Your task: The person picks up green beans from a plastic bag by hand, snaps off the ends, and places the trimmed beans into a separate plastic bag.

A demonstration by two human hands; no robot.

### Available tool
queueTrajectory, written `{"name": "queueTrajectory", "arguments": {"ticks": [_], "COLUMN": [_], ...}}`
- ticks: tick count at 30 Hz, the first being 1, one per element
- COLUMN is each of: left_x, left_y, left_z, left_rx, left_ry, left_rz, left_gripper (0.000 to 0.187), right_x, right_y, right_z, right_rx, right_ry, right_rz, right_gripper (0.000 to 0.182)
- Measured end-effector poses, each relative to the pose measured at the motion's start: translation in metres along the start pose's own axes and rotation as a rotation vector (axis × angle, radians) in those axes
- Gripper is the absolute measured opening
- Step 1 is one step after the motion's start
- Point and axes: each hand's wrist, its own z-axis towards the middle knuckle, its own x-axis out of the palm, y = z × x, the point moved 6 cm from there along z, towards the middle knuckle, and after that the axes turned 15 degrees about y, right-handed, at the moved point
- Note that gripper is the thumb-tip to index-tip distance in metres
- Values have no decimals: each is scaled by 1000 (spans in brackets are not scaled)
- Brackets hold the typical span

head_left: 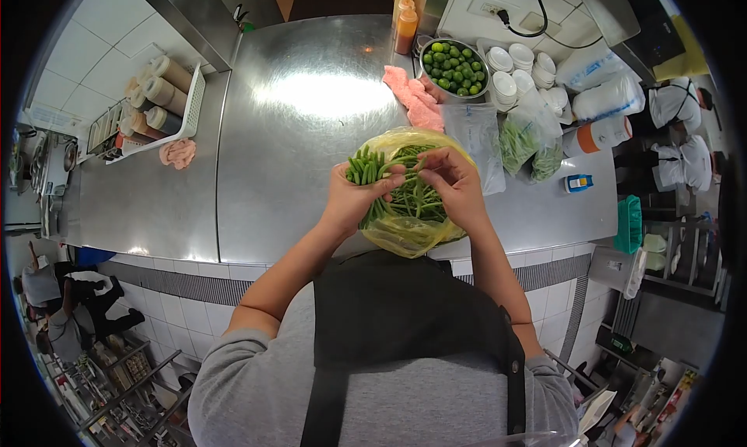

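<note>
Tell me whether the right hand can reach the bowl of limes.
Likely yes: the bowl lies beyond the right hand, and the pink cloth and clear plastic bag between look low enough to reach over.

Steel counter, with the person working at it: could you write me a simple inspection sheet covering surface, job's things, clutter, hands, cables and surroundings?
Surface: steel counter, shiny, with bright glare and a seam left of the worker.
Job's things: green beans in an open yellowish bag.
Clutter: pink cloth, limes in a bowl, white containers and bagged greens; bottles in a white basket at far left.
Hands: left hand grips a bunch of beans; right hand has its fingertips at the beans, exact grip unclear.
Cables: black cable plugged into a wall outlet.
Surroundings: tiled walls; other people off to both sides.
</note>
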Motion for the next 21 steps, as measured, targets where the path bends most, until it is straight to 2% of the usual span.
{"name": "queueTrajectory", "arguments": {"ticks": [1, 6, 10, 12, 14, 17, 19, 21], "left_x": [4, 5, 1, -2, -1, 4, 5, 6], "left_y": [-4, 4, 3, 4, 4, 5, 13, 14], "left_z": [2, 8, 9, 10, 11, 9, 7, 5], "left_rx": [55, 47, 12, -5, -20, -62, -124, -120], "left_ry": [18, 28, 19, 61, 100, 133, 121, 100], "left_rz": [20, 48, 35, 58, 82, 9, -150, -195], "left_gripper": [18, 17, 17, 18, 20, 21, 23, 23], "right_x": [4, 21, 24, 19, 17, 14, 16, 19], "right_y": [1, -1, 6, 8, 13, 16, 18, 37], "right_z": [0, -2, -3, -3, 0, 1, 1, -4], "right_rx": [-1, 87, 75, -2, -6, -16, -25, -205], "right_ry": [-2, 19, 86, 89, 91, 96, 98, -54], "right_rz": [0, 115, 169, 11, 14, -23, -63, -312], "right_gripper": [22, 30, 29, 19, 14, 7, 6, 7]}}
